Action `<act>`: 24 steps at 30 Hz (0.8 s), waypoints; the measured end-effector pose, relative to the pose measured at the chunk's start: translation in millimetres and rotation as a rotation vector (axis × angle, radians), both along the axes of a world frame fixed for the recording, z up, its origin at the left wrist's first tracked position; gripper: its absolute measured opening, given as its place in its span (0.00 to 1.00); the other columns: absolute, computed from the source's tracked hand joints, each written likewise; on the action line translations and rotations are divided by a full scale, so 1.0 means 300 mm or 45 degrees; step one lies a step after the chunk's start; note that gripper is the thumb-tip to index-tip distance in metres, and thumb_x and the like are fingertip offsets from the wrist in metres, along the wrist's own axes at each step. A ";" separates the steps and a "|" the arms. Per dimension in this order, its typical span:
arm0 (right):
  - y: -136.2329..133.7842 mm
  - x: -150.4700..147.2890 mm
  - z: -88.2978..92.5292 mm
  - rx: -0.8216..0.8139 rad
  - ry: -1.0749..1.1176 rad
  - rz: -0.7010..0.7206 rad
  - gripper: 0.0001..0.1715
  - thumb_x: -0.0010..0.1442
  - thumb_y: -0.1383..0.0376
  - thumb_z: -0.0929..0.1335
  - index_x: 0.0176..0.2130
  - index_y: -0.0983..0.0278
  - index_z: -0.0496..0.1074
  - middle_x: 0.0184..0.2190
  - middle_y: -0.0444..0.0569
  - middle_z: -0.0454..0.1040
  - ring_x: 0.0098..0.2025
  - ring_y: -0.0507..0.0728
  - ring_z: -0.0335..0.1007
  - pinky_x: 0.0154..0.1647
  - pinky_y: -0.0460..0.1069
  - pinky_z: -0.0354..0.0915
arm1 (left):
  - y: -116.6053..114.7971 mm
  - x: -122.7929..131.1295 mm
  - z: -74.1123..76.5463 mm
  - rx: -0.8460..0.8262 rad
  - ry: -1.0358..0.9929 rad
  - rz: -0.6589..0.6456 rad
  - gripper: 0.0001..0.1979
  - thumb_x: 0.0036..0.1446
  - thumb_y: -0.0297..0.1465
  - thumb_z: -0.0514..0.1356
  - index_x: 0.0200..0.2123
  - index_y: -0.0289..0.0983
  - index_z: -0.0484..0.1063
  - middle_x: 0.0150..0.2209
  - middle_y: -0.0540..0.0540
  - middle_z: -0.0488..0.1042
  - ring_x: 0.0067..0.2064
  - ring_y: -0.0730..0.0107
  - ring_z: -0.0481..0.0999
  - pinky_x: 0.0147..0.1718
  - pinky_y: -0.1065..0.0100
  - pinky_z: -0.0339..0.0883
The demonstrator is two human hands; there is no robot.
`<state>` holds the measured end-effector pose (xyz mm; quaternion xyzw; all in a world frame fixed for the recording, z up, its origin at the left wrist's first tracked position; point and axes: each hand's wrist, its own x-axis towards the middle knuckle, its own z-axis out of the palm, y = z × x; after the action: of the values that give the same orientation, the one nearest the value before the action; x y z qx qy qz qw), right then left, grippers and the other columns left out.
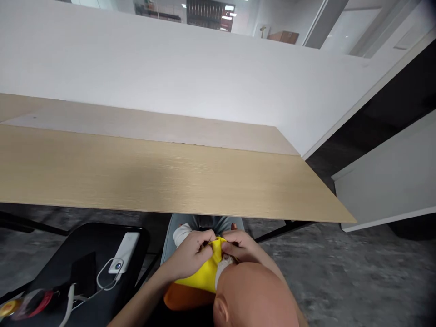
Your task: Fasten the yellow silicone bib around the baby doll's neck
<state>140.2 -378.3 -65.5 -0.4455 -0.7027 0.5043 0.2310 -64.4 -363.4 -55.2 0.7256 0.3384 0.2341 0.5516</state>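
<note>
A baby doll (255, 295) with a bald head lies across my lap, its head toward me. Bright yellow cloth (200, 274) covers the doll's upper body; I cannot tell whether it is a bib or a garment. My left hand (192, 254) pinches the cloth's edge, thumb against fingers. On the other side my right hand (241, 245) grips the same cloth close to the left fingertips. White fabric (223, 268) shows at the doll's neck, and a white-covered part (182, 234) sticks out beyond my left hand. Something orange (189, 297) lies under the yellow cloth.
A wooden table (163, 177) stands ahead, its near edge just beyond my knees. To the left, a black chair (126, 281) bears a white power bank (124, 252) with a cable, a dark phone-like slab (83, 274) and a clear-and-red container (37, 302). A white partition (170, 68) rises behind.
</note>
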 end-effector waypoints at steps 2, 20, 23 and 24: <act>0.003 0.002 -0.006 0.044 -0.021 0.030 0.36 0.61 0.40 0.60 0.22 0.67 0.67 0.22 0.44 0.61 0.27 0.51 0.60 0.53 0.55 0.55 | 0.004 0.000 -0.019 -0.022 -0.039 0.011 0.05 0.50 0.24 0.49 0.24 0.37 0.59 0.23 0.53 0.59 0.28 0.74 0.59 0.27 0.72 0.51; -0.019 0.001 -0.025 -0.182 0.216 -0.240 0.34 0.59 0.39 0.61 0.27 0.67 0.69 0.24 0.46 0.65 0.27 0.51 0.58 0.35 0.48 0.59 | -0.001 -0.027 -0.124 -0.530 -0.423 0.322 0.09 0.39 0.35 0.52 0.15 0.37 0.56 0.20 0.50 0.57 0.24 0.72 0.56 0.24 0.69 0.52; -0.035 -0.005 0.017 -0.226 0.384 -0.298 0.27 0.63 0.47 0.63 0.29 0.68 0.69 0.27 0.47 0.64 0.29 0.51 0.57 0.29 0.45 0.53 | 0.010 -0.042 -0.122 -0.536 -0.605 0.372 0.08 0.37 0.31 0.53 0.14 0.37 0.57 0.19 0.49 0.57 0.24 0.73 0.56 0.24 0.69 0.51; -0.039 -0.009 0.027 -0.238 0.400 -0.301 0.26 0.63 0.48 0.64 0.29 0.68 0.68 0.27 0.46 0.63 0.29 0.50 0.56 0.29 0.45 0.53 | 0.015 -0.048 -0.122 -0.523 -0.641 0.368 0.06 0.37 0.30 0.53 0.14 0.36 0.58 0.20 0.49 0.58 0.24 0.73 0.57 0.24 0.69 0.51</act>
<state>137.4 -389.9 -57.3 -0.4604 -0.5511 0.5998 0.3529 -78.8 -358.8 -91.7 0.4637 0.3309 0.4085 0.7131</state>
